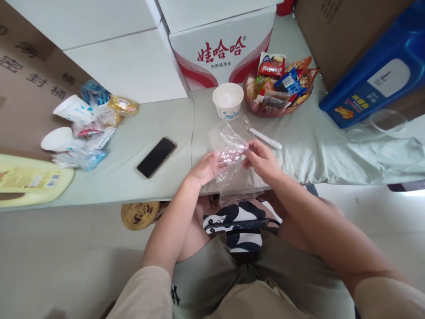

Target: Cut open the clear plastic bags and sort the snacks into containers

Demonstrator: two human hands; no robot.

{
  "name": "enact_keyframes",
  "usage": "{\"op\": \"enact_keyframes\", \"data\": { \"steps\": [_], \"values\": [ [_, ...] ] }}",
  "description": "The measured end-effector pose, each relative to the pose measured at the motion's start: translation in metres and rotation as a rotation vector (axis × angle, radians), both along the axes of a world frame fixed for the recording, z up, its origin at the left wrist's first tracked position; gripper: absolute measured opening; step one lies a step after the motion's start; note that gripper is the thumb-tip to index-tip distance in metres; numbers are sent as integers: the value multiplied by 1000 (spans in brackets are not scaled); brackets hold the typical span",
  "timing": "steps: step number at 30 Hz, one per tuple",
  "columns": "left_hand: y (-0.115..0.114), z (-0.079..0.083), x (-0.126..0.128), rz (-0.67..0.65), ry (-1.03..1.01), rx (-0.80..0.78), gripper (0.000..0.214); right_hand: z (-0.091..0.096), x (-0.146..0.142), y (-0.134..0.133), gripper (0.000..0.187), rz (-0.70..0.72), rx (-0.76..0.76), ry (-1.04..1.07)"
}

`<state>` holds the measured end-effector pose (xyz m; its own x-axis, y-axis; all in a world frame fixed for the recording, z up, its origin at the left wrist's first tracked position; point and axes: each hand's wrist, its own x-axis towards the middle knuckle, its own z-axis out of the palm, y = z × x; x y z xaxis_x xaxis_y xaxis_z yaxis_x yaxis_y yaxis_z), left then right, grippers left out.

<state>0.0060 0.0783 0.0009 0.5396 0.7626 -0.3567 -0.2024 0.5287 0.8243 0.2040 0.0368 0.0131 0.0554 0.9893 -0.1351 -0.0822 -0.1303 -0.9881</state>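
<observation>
A crumpled clear plastic bag point(229, 148) spreads between my two hands at the front of the cloth-covered surface. My right hand point(264, 159) pinches its right side between thumb and fingers. On the left side, my left hand point(206, 168) has its fingers closed around the film, partly hidden behind it. Just beyond the bag stands an upright paper bowl point(228, 101) with a blue print. A white-handled utensil point(265, 138) lies right of the bag; its far end is hard to make out under the clear film.
A basket point(265, 110) of wrapped snacks sits behind. Left lie a phone point(157, 157), tipped paper cups point(75, 109) and wrappers point(88, 155). A blue bottle point(368, 75) leans at right near a clear plastic cup point(387, 124). White boxes point(219, 57) line the back.
</observation>
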Motion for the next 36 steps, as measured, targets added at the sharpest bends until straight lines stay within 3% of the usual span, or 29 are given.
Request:
{"op": "enact_keyframes", "data": {
  "steps": [3, 6, 10, 15, 19, 24, 28, 32, 34, 36],
  "values": [
    [-9, 9, 13, -76, 49, 25, 53, -4, -4, 2, 18, 21, -3, 45],
    [-8, 13, 19, 0, 151, 24, 39, -8, -3, 3, 20, 27, -10, 47],
    [1, 10, 17, 125, 251, 36, 39, -8, -1, 4, 28, -12, -42, 48],
    [6, 7, 11, 223, 219, 92, 32, -4, 0, 3, 10, -60, -72, 89],
    [5, 11, 9, 258, 148, 120, 16, -3, 3, 2, 6, -43, 7, 61],
    [7, 8, 6, 226, 176, 175, 33, -7, 8, 4, 8, -56, 25, 34],
    [9, 1, 5, 215, 219, 334, 38, -11, 15, 9, 25, -59, 6, 47],
    [8, -7, 4, 236, 280, 494, 42, -18, 18, 10, 56, -52, -24, -89],
    [8, -10, 4, 239, 283, 544, 52, -21, 18, 9, 79, -14, -45, -158],
    [7, -11, 3, 247, 282, 537, 70, -22, 16, 7, 89, 46, -51, -157]
  ]
}}
